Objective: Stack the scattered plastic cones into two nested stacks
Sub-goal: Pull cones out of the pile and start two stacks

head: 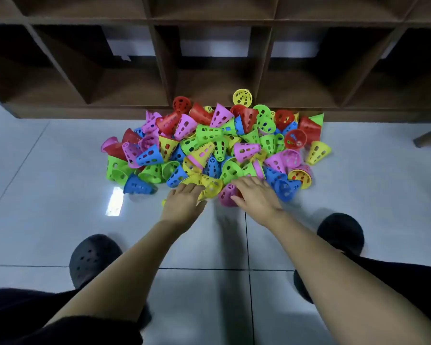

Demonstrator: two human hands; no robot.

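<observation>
**Cones [209, 145] heaped on the floor [60, 170], both hands at the near edge**

Scattered plastic cones in red, pink, yellow, green and blue lie in one loose heap just beyond my fingertips, against the foot of a dark wooden shelf unit [209, 78]. My left hand [183, 202] reaches palm down onto a yellow cone [213, 188]; blur keeps me from telling whether its fingers are closed on it. My right hand [255, 195] is spread flat over the heap's edge, thumb touching a pink cone [227, 195] that lies between my two hands. A blue cone [137, 186] sits on the floor left of my left hand. My black shoes [92, 257] stand either side of my forearms.
</observation>
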